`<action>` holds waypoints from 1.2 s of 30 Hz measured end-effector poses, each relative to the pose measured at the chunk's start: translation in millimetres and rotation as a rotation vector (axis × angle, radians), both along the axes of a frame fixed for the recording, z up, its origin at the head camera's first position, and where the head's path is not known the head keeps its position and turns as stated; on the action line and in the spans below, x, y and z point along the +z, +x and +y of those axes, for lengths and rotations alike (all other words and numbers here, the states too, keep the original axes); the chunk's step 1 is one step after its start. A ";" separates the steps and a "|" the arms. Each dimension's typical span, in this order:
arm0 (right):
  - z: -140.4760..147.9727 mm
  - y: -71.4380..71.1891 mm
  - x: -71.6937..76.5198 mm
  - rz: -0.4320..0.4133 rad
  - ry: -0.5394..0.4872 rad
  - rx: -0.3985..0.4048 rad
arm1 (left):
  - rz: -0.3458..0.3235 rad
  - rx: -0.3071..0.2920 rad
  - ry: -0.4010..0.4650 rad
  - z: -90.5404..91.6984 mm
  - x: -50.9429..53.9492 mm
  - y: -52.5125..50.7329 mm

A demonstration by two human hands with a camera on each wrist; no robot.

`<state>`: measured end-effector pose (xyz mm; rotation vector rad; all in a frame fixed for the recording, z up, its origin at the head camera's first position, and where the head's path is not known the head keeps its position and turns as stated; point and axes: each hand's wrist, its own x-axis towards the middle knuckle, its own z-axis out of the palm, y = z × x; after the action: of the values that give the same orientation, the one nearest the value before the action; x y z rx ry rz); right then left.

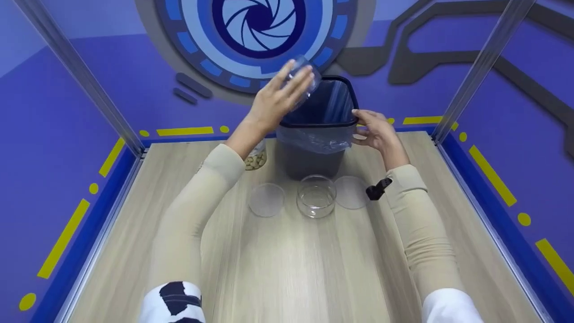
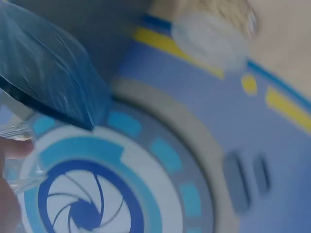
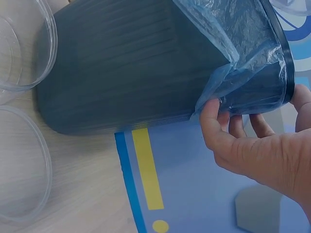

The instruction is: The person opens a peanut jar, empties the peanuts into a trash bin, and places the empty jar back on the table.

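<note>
In the head view my left hand (image 1: 280,96) grips a clear round container (image 1: 309,76), tilted above the left side of a dark bin (image 1: 309,157). Part of that hand (image 2: 10,194) and the container's clear edge show at the left of the left wrist view. My right hand (image 1: 379,134) holds the bin's right rim; in the right wrist view its fingers (image 3: 211,121) lie against the bin (image 3: 121,68) and its bluish plastic liner (image 3: 218,87). Whether anything lies inside the tilted container cannot be told.
A clear round bowl (image 1: 316,206) stands in front of the bin, between two translucent round lids, one left (image 1: 267,200) and one right (image 1: 350,193). A jar of nuts (image 1: 255,160) stands left of the bin, partly behind my left arm. Blue panels (image 1: 103,89) border the table.
</note>
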<state>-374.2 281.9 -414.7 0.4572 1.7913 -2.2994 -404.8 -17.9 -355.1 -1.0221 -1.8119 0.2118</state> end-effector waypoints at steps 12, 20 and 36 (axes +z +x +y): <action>-1.2 1.0 0.6 -0.003 -0.019 -0.005 | 0.004 -0.024 -0.059 -4.7 -5.2 -5.5; -2.9 1.0 1.1 -0.003 -0.006 0.002 | 0.044 -0.017 -0.089 -4.2 -10.7 -6.9; -3.5 -0.4 -1.1 0.013 0.018 0.001 | -0.478 -0.189 0.603 -15.0 -6.2 11.8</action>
<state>-374.6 278.4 -415.9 0.4445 1.8196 -2.2923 -392.9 -32.9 -361.3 -0.8328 -1.9927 -0.7110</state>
